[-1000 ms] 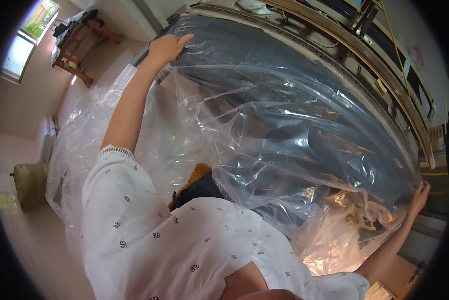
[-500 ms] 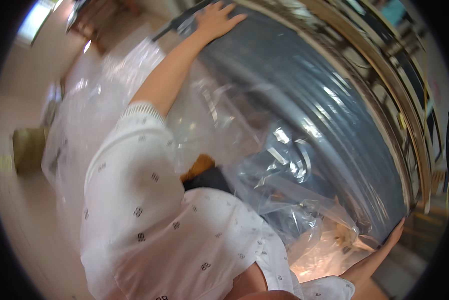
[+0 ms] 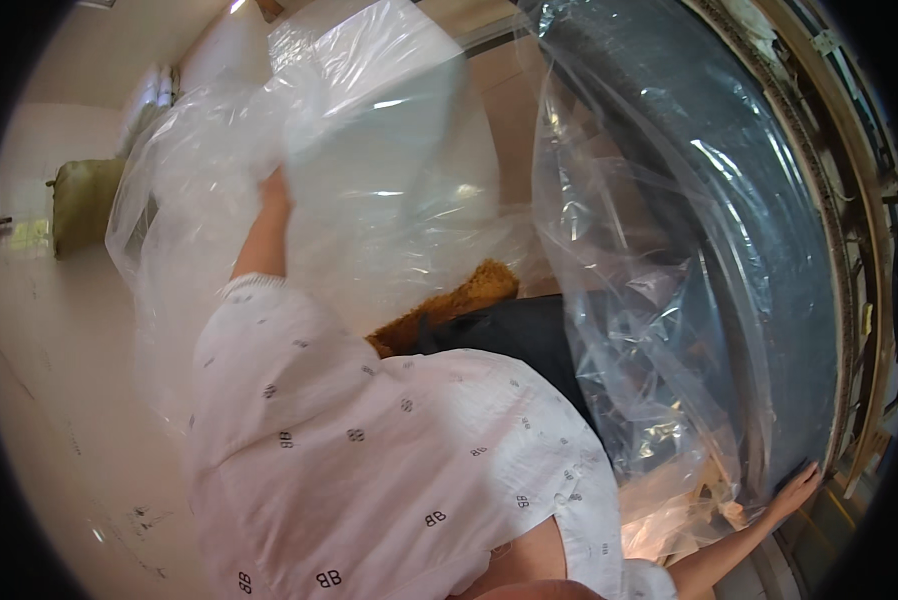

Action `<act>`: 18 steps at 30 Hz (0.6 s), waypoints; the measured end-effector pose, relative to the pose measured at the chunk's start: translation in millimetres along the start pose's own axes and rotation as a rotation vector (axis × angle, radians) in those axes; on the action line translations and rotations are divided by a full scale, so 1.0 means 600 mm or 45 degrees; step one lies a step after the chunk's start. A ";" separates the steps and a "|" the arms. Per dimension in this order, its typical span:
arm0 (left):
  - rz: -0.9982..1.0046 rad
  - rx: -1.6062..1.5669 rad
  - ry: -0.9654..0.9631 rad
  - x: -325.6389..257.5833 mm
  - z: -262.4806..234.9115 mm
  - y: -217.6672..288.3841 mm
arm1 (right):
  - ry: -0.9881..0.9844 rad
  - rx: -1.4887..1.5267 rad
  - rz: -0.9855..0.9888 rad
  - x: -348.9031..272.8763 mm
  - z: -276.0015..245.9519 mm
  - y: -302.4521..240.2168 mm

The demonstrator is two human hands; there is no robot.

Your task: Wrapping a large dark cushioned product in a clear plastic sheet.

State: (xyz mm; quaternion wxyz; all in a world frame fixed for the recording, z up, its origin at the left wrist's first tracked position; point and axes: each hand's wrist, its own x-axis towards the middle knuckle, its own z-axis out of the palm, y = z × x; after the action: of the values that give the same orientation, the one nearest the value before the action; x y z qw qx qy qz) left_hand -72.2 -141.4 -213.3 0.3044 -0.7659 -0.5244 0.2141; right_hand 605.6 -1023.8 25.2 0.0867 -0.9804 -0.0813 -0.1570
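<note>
A large dark grey panel (image 3: 659, 100) stretches along my right side, with glossy clear plastic film (image 3: 629, 330) over part of it and hanging in creases on its near side. At the panel's lower right corner, my right hand (image 3: 797, 488) is closed on the edge, fingers together. My left arm reaches out to the left, into a big heap of translucent plastic sheeting (image 3: 389, 150). The sheeting's folds cover most of my left hand (image 3: 277, 185), so its fingers cannot be made out.
A brown furry piece (image 3: 459, 300) lies beside my dark-clothed leg (image 3: 514, 325). Beyond the panel runs a wooden frame (image 3: 869, 240) with slats. On the left, an olive-green bundle (image 3: 87, 208) is near the pale floor (image 3: 79, 400).
My left hand has left the panel's far edge and moved left and nearer, into the plastic sheeting. My right hand stays at the panel's lower corner. The view has shifted left.
</note>
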 end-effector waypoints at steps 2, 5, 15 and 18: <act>-0.261 0.044 -0.392 -0.083 0.143 -0.171 | -0.017 -0.061 -0.173 0.021 0.008 0.032; -0.305 0.125 -0.122 -0.083 0.203 -0.431 | -0.036 -0.124 -0.363 0.016 0.048 0.147; -0.245 -0.319 -0.116 -0.030 -0.142 -0.263 | -0.200 -0.340 -0.318 0.104 0.013 0.230; 0.038 -0.018 0.044 0.110 -0.189 -0.195 | -0.359 0.008 0.042 0.100 0.051 0.198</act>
State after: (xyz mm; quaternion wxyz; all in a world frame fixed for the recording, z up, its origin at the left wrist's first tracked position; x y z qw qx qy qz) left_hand -53.8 -76.0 -51.1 0.3048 -0.7793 -0.5091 0.2014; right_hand 693.2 -1125.2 -1.4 0.0801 -0.9937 -0.0773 -0.0158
